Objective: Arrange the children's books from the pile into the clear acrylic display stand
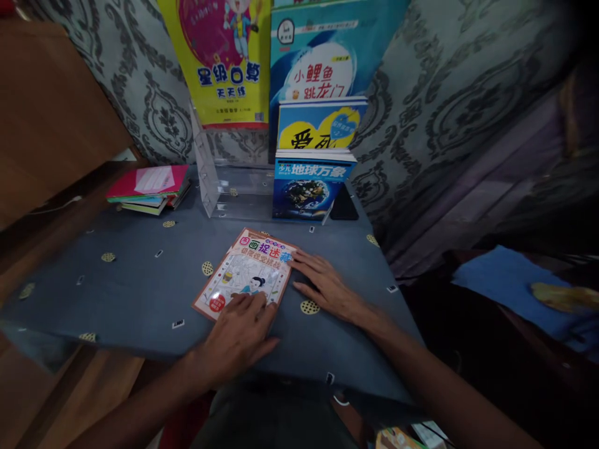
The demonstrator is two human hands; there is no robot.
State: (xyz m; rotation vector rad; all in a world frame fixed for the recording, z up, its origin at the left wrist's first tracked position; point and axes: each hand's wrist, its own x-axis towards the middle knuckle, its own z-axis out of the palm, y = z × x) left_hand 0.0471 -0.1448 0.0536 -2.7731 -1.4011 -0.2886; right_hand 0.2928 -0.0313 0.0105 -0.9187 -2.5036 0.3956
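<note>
A thin picture book (253, 274) with a brown border and colourful Chinese title lies flat and slightly turned on the table. My left hand (243, 327) rests on its lower edge, fingers stretched over the cover drawing. At the book's upper right corner, my right hand (327, 287) touches the edge with extended fingertips, its palm side down over the cloth. Neither hand is wrapped around anything. Part of the cover's lower right is hidden under my left fingers.
A clear acrylic book rack (238, 199) stands behind, holding a blue earth book (304, 193), a yellow workbook (224, 93) and others. Stacked books (150, 187) lie at the left; a dark flat object (344, 206) is right of the rack. The patterned grey tablecloth (140, 293) ends near my body.
</note>
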